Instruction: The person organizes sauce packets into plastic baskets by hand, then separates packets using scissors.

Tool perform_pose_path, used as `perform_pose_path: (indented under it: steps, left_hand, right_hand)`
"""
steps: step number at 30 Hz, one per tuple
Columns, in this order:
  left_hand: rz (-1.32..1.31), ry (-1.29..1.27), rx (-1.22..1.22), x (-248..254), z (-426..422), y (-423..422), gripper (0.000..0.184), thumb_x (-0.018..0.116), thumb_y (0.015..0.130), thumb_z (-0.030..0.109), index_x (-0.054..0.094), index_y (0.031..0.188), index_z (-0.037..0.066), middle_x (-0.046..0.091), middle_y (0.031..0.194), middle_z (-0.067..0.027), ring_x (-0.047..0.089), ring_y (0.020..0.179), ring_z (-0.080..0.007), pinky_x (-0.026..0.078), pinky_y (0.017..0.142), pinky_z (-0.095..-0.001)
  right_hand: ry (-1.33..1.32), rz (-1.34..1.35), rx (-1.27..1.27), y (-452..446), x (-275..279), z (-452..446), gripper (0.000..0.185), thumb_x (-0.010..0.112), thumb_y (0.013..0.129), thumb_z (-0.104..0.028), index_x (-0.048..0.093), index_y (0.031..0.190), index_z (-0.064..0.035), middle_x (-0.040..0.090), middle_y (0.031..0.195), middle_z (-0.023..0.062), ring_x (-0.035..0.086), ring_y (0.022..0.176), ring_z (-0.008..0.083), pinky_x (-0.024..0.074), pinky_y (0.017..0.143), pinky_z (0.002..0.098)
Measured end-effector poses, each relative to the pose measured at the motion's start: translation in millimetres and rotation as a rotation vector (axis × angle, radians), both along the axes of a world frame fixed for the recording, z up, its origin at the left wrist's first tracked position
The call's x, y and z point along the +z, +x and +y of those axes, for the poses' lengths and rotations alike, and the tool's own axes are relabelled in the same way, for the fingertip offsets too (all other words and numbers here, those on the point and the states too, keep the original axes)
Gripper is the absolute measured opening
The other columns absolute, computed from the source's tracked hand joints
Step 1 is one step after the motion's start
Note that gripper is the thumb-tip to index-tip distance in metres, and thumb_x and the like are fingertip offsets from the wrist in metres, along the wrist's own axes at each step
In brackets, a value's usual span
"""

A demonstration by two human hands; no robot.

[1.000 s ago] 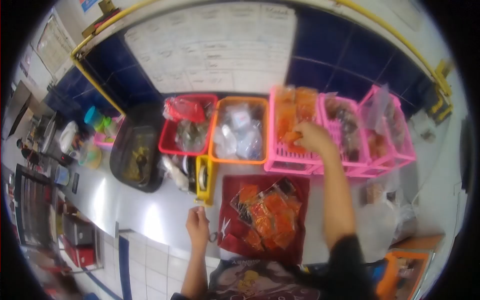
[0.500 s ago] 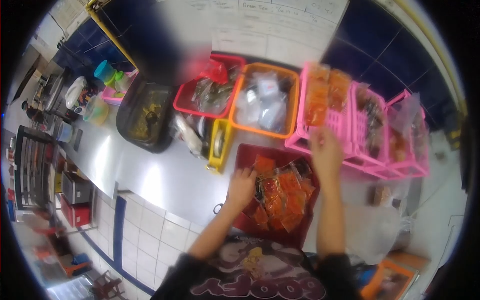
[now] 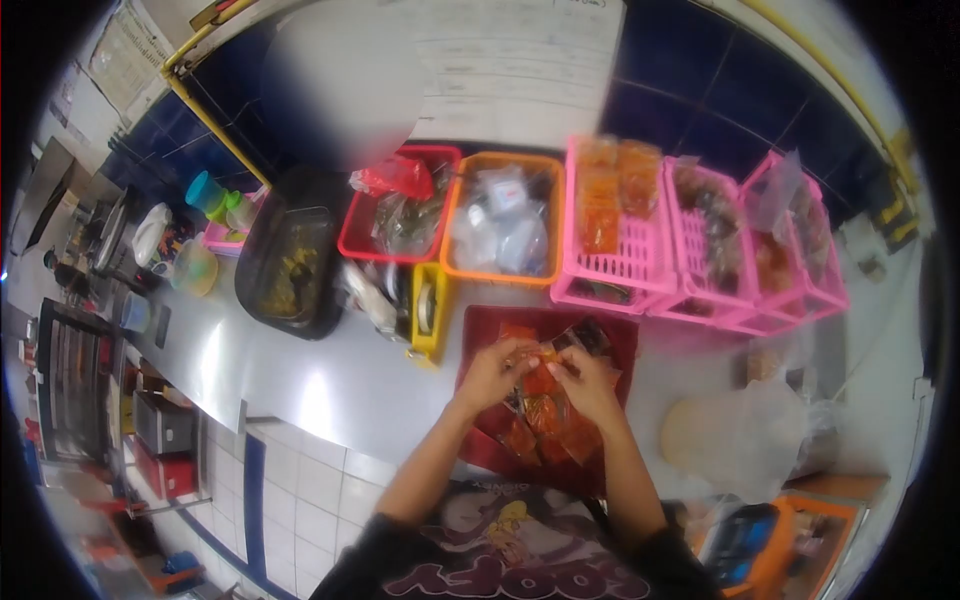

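Note:
Above a dark red tray, both hands meet at one small clear plastic packet with orange-red contents. My left hand pinches its upper left part, fingers closed. From the other side, my right hand grips its upper right edge between thumb and fingers. Beneath them lies a loose pile of similar orange-red packets. A few darker packets rest at the tray's back right. Part of the pile is hidden by my hands.
Pink baskets stand back right, the nearest with rows of orange packets. Behind the tray are an orange bin of plastic bags, a red bin, a yellow tape dispenser and a black pan. A clear bag sits right.
My right hand has come back from the pink basket to the tray. It now meets my left hand, which has lifted slightly and moved right, at a packet.

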State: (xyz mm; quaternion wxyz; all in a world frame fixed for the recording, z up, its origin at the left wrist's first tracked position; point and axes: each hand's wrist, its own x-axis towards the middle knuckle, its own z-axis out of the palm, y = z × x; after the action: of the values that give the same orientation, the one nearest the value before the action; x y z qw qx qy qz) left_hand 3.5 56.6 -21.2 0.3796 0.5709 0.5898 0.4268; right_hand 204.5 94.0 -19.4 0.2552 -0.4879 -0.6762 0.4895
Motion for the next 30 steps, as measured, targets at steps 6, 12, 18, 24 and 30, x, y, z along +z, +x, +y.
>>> perform_pose_path:
  steps: [6,12,18,24,30]
  left_hand:
    - [-0.223,-0.142,-0.336,46,32,10,0.008,0.063,0.098,0.008,0.066,0.101,0.002,0.067,0.088,-0.0060,0.058,0.083,-0.0088,0.049,0.077,-0.0277]
    - [-0.015,-0.184,-0.657,97,35,3,0.013,0.062,0.098,0.007,0.066,0.108,0.000,0.069,0.096,-0.0080,0.062,0.090,-0.0119,0.050,0.083,-0.0296]
    - [-0.280,-0.232,-0.183,87,24,-1,0.026,0.061,0.101,0.020,0.062,0.120,0.002,0.069,0.108,-0.0072,0.063,0.095,-0.0130,0.050,0.087,-0.0286]
    - [-0.735,-0.606,0.349,-7,-28,15,0.036,0.057,0.104,0.035,0.063,0.116,0.002,0.069,0.106,-0.0074,0.064,0.097,-0.0140,0.050,0.086,-0.0285]
    - [-0.215,-0.245,0.166,4,-48,20,0.030,0.059,0.102,0.029,0.068,0.109,0.001,0.071,0.095,-0.0095,0.066,0.088,-0.0205,0.050,0.081,-0.0338]
  right_hand:
    - [0.012,0.241,-0.150,26,35,-2,0.023,0.074,0.090,-0.019,0.067,0.105,-0.0029,0.067,0.095,0.0062,0.060,0.085,0.0131,0.0478,0.081,0.0307]
    - [0.526,-0.043,0.225,48,54,18,0.037,0.079,0.083,-0.035,0.068,0.107,-0.0088,0.069,0.101,0.0106,0.068,0.096,0.0264,0.0287,0.117,0.0464]
    - [-0.174,0.135,0.349,24,54,15,0.025,0.074,0.091,-0.027,0.066,0.103,-0.0067,0.067,0.102,0.0053,0.062,0.101,0.0157,0.0421,0.101,0.0363]
    - [-0.230,0.598,-0.184,-11,27,-26,0.017,0.061,0.101,-0.018,0.064,0.100,-0.0023,0.064,0.098,0.0004,0.057,0.094,0.0069,0.0468,0.081,0.0258]
    - [-0.042,0.027,-0.222,14,8,-77,0.029,0.070,0.093,-0.030,0.064,0.102,-0.0033,0.067,0.098,0.0077,0.063,0.090,0.0193,0.0477,0.084,0.0319]
